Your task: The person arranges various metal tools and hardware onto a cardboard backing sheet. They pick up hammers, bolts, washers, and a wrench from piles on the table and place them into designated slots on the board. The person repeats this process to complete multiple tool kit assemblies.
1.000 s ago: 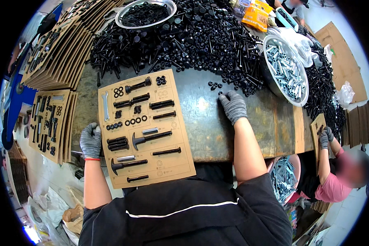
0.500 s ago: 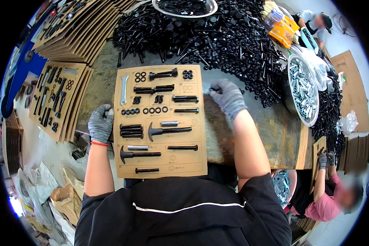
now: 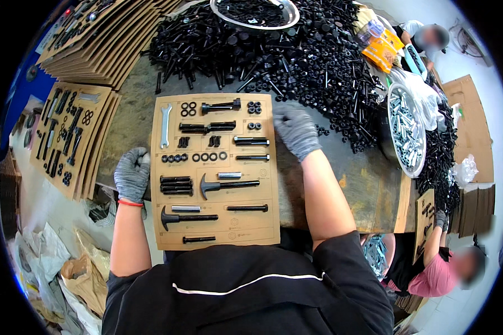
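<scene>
A brown cardboard sheet (image 3: 262, 223) lies in front of me on the worktable, laid out with black bolts, washers, nuts, a silver wrench (image 3: 165, 118) and two hammer-like black parts (image 3: 209, 185). My left hand (image 3: 132, 174), in a grey glove, grips the sheet's left edge. My right hand (image 3: 295, 129), also gloved, rests with spread fingers on the sheet's upper right edge, next to a long bolt (image 3: 251, 141). I cannot tell if it pinches a small part.
A big heap of black bolts and nuts (image 3: 296, 56) covers the far table. Filled cardboard sheets (image 3: 67, 134) are stacked at left. A metal bowl of silver screws (image 3: 405, 128) stands right. Another person in pink (image 3: 430, 268) works at lower right.
The cardboard sheet has swung from tilted to square in front of me. My right hand came back from the loose nuts on the table to the sheet's upper right edge.
</scene>
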Tool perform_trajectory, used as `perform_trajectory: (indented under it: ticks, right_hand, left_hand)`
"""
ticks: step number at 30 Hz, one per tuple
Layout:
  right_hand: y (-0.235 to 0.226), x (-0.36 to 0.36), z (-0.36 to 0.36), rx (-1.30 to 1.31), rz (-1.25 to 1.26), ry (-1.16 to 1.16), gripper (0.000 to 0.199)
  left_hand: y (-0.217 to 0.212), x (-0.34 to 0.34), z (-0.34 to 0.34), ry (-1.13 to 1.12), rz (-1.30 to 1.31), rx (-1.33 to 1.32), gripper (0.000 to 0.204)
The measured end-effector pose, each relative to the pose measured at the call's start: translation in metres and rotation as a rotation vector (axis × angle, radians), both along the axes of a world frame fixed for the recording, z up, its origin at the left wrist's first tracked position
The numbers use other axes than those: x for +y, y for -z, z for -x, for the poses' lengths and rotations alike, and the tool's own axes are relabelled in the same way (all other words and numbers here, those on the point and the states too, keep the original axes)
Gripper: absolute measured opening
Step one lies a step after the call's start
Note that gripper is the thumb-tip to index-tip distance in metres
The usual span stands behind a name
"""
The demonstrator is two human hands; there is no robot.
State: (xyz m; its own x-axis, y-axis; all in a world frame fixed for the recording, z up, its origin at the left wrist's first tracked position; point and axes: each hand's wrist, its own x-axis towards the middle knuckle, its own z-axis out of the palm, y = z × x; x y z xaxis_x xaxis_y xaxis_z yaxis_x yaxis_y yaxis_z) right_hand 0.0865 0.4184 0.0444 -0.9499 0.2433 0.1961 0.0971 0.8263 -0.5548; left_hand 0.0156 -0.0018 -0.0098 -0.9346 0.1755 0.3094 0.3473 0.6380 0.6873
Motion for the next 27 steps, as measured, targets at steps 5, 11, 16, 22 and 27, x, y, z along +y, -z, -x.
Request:
perform_trajectory:
  ticks: [5, 11, 16, 22, 27]
  right_hand:
    - [0.013, 0.086, -0.055, -0.073, -0.114, 0.363, 0.032]
    - [0.012, 0.097, -0.074, -0.129, -0.135, 0.087, 0.038]
    - [0.019, 0.101, -0.079, -0.128, -0.18, 0.091, 0.041]
    - [0.007, 0.092, -0.081, -0.251, -0.165, 0.143, 0.037]
    - [-0.007, 0.088, -0.089, -0.356, -0.207, 0.099, 0.037]
  left_hand:
    - [0.004, 0.0, 0.005, 0.01, -0.056, -0.052, 0.018]
    - [0.004, -0.001, 0.007, 0.0, -0.026, -0.086, 0.016]
    - [0.006, 0.001, 0.008, -0.016, -0.01, -0.035, 0.016]
    - [0.013, -0.006, 0.013, -0.015, 0.061, -0.021, 0.017]
    - [0.016, -0.008, 0.014, -0.015, 0.097, 0.006, 0.017]
